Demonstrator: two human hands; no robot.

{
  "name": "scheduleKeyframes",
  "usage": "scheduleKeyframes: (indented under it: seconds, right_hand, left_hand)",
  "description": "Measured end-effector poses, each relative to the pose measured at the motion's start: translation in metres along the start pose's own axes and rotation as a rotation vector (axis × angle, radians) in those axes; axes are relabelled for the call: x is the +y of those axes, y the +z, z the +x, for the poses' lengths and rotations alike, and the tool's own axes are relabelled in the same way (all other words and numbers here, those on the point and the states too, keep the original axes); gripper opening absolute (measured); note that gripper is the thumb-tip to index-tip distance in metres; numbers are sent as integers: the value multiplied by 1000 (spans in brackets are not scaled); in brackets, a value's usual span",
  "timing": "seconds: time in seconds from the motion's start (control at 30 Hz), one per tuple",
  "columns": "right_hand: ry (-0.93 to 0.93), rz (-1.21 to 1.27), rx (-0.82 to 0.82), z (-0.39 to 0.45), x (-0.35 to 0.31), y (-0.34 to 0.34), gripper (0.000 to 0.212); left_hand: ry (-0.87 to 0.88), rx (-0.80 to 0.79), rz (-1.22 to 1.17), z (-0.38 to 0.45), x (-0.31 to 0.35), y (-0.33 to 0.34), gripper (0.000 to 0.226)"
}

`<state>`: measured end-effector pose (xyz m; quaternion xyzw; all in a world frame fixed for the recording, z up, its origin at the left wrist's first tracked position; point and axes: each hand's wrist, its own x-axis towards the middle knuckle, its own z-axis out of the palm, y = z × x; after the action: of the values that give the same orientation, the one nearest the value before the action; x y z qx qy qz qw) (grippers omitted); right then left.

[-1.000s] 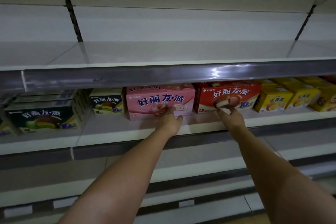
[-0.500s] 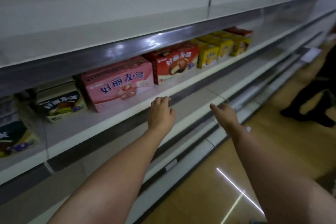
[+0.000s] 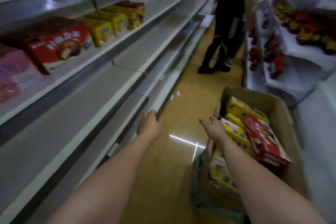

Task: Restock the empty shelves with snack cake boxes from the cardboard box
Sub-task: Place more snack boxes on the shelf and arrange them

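Observation:
The cardboard box [image 3: 278, 112] stands on the floor at the right, holding yellow snack cake boxes [image 3: 236, 131] and a red one [image 3: 261, 138]. My right hand [image 3: 213, 127] hovers at the box's left rim with loose fingers, holding nothing. My left hand [image 3: 150, 123] hangs empty over the floor beside the lowest shelf's edge. On the shelf [image 3: 112, 45] at the left sit a pink box [image 3: 12, 72], a red box [image 3: 60, 47] and yellow boxes [image 3: 107, 27].
The lower shelves [image 3: 101, 85] at the left are bare. A person in dark clothes [image 3: 225, 29] stands further down the aisle. Stocked shelves [image 3: 309, 29] line the right side. The tan floor [image 3: 183, 114] runs between.
The view has swung right from the shelf to the aisle. Both hands left the pink and red boxes and dropped toward the floor; the cardboard box came into view.

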<state>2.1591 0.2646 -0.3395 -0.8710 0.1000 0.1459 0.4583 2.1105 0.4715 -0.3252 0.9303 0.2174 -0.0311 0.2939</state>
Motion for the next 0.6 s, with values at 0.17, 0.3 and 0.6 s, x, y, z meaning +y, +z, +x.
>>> scheduleKeyframes:
  seconds: [0.17, 0.3, 0.6]
  right_hand:
    - [135, -30, 81, -14, 81, -84, 69]
    - [199, 26, 108, -31, 134, -137, 65]
    - [232, 129, 153, -38, 174, -200, 48]
  left_hand:
    - [95, -143, 26, -41, 61, 73, 43]
    - [116, -221, 52, -72, 99, 120, 43]
    - [186, -337, 88, -96, 156, 185, 47]
